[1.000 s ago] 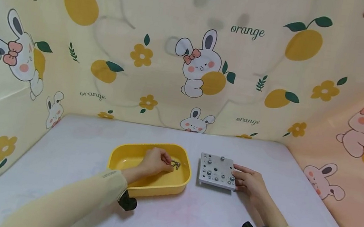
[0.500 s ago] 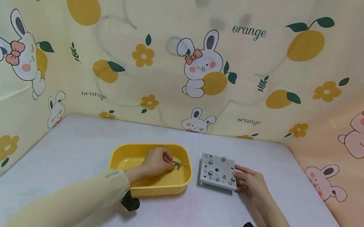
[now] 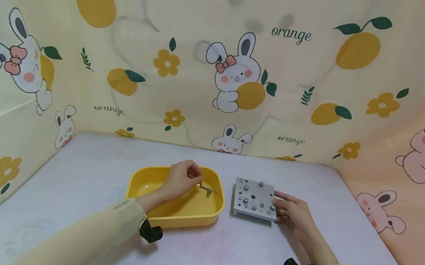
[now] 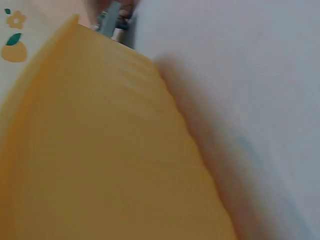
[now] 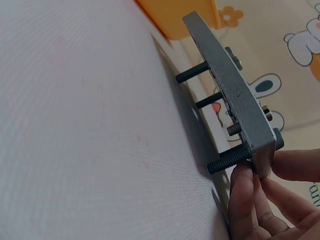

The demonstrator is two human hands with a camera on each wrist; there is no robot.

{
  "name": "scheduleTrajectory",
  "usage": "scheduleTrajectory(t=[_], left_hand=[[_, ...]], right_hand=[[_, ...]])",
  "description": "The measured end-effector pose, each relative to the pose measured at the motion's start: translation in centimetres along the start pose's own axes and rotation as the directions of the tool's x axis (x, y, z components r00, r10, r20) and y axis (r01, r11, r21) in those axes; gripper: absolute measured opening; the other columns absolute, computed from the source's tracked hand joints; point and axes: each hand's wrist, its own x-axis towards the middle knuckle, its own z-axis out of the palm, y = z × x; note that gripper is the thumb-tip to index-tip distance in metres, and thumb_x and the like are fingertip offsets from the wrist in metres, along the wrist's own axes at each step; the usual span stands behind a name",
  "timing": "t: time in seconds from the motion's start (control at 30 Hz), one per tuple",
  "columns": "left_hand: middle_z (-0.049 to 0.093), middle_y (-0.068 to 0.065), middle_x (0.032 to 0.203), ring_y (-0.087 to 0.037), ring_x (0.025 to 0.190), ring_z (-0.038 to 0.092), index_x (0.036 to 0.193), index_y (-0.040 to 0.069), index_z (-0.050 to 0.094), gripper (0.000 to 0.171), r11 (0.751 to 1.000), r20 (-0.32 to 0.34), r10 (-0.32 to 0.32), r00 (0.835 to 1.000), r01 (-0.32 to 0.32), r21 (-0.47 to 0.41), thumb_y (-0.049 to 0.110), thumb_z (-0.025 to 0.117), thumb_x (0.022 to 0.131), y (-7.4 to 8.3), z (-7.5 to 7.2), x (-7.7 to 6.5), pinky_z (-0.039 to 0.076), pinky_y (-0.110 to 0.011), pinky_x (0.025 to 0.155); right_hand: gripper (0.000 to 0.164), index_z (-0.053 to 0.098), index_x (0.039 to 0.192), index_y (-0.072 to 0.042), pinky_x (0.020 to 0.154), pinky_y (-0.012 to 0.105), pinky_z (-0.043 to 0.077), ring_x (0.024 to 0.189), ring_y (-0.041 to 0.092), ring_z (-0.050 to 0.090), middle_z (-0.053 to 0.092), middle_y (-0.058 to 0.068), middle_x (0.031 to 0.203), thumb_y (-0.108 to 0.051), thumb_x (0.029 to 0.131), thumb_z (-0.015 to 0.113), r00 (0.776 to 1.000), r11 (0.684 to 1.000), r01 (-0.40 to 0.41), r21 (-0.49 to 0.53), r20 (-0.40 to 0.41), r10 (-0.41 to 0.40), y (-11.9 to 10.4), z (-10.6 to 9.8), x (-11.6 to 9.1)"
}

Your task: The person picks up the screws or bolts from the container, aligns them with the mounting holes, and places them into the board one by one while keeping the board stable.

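Note:
My left hand is over the yellow tray, thumb and fingertips pinched together. A tiny metal bit shows at the fingertips, seemingly the end of a screw, mostly hidden by the hand. Just beside them, loose metal screws lie on the tray floor. My right hand grips the right edge of a square metal plate, which has holes and several screw heads on top. In the right wrist view, fingers pinch the plate's near corner, and threaded screw shanks stick out beneath it.
A white cloth covers the table. Printed fabric walls enclose the back and sides. In the left wrist view, the tray's outer wall fills much of the picture and hides the left hand.
My left hand has risen slightly from the tray floor, toward the back, uncovering more of the loose screws. The right hand and the plate have stayed in place.

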Motion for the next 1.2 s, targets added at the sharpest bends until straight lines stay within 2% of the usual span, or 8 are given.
scheduleTrajectory(t=[0.13, 0.33, 0.5, 0.63, 0.7, 0.8, 0.97, 1.2], left_hand=[[0.067, 0.001, 0.088, -0.013, 0.080, 0.064, 0.096, 0.008, 0.066, 0.011, 1.000, -0.047, -0.012, 0.999, 0.011, -0.024, 0.009, 0.074, 0.089, 1.2, 0.0, 0.1, 0.055, -0.027, 0.074], [0.067, 0.003, 0.095, -0.012, 0.087, 0.064, 0.101, 0.011, 0.066, 0.013, 0.986, -0.094, 0.000, 0.996, -0.015, -0.166, 0.015, 0.072, 0.091, 5.0, 1.1, -0.6, 0.053, -0.026, 0.081], [0.066, 0.007, 0.094, -0.011, 0.086, 0.063, 0.101, 0.013, 0.066, 0.011, 0.963, -0.082, 0.108, 0.991, -0.125, -0.240, 0.015, 0.072, 0.092, 7.6, 3.8, -1.9, 0.053, -0.026, 0.080], [0.067, 0.005, 0.093, -0.010, 0.084, 0.062, 0.101, 0.008, 0.066, 0.010, 0.941, -0.045, 0.185, 0.982, -0.190, -0.280, 0.009, 0.071, 0.092, 8.5, 6.7, -2.6, 0.053, -0.026, 0.077], [0.067, 0.003, 0.093, -0.008, 0.084, 0.061, 0.100, 0.007, 0.066, 0.010, 0.948, -0.032, 0.197, 0.980, -0.199, -0.250, 0.006, 0.070, 0.091, 8.5, 8.0, -2.9, 0.053, -0.024, 0.077], [0.066, 0.001, 0.093, -0.005, 0.083, 0.059, 0.099, 0.007, 0.066, 0.010, 0.972, -0.015, 0.214, 0.977, -0.214, -0.098, 0.002, 0.069, 0.091, 8.3, 9.5, -3.2, 0.051, -0.018, 0.075], [0.062, 0.002, 0.089, -0.005, 0.079, 0.054, 0.097, 0.006, 0.065, 0.008, 0.956, 0.028, 0.247, 0.969, -0.249, 0.153, 0.001, 0.068, 0.091, 8.0, 10.5, -3.2, 0.047, -0.013, 0.069], [0.066, -0.001, 0.084, -0.007, 0.072, 0.057, 0.095, 0.002, 0.068, 0.008, 0.979, 0.021, 0.179, 0.984, -0.181, 0.097, -0.002, 0.070, 0.089, 7.5, 9.7, -2.8, 0.049, -0.015, 0.065]], right_hand=[[0.053, 0.049, 0.144, -0.004, 0.062, 0.027, 0.053, 0.075, 0.015, 0.064, 0.071, 0.005, 0.098, -0.016, 0.094, 0.066, 1.000, 1.000, 0.001, 0.005, 0.002, -0.001, -0.2, 0.0, 0.0], [0.053, 0.049, 0.143, -0.005, 0.063, 0.027, 0.053, 0.076, 0.016, 0.063, 0.070, 0.005, 0.099, -0.017, 0.095, 0.066, 1.000, 1.000, -0.005, -0.001, -0.003, 0.005, -0.4, 0.1, -0.3], [0.054, 0.048, 0.144, -0.003, 0.062, 0.027, 0.053, 0.074, 0.015, 0.063, 0.071, 0.004, 0.096, -0.016, 0.095, 0.066, 1.000, 1.000, 0.002, 0.000, 0.004, -0.002, -0.3, 0.1, -0.5], [0.054, 0.048, 0.144, -0.003, 0.062, 0.026, 0.053, 0.072, 0.013, 0.063, 0.071, 0.003, 0.094, -0.016, 0.095, 0.066, 1.000, 1.000, 0.018, 0.003, 0.006, -0.018, -0.3, 0.0, -0.4], [0.054, 0.048, 0.143, -0.002, 0.061, 0.026, 0.053, 0.071, 0.012, 0.063, 0.071, 0.003, 0.093, -0.015, 0.094, 0.066, 1.000, 1.000, 0.028, 0.007, 0.004, -0.028, -0.3, 0.0, -0.3], [0.055, 0.047, 0.144, -0.001, 0.061, 0.026, 0.053, 0.071, 0.012, 0.063, 0.071, 0.003, 0.093, -0.014, 0.094, 0.066, 0.999, 0.999, 0.031, 0.011, 0.010, -0.031, -0.1, 0.1, -0.2], [0.054, 0.048, 0.144, -0.002, 0.062, 0.026, 0.053, 0.072, 0.013, 0.063, 0.071, 0.003, 0.094, -0.015, 0.094, 0.066, 1.000, 1.000, 0.030, 0.003, 0.010, -0.030, 0.0, 0.2, -0.2], [0.052, 0.049, 0.143, -0.002, 0.062, 0.026, 0.053, 0.073, 0.014, 0.063, 0.071, 0.004, 0.094, -0.015, 0.095, 0.066, 0.999, 0.999, 0.039, 0.009, 0.018, -0.039, 0.1, -0.1, -0.1]])
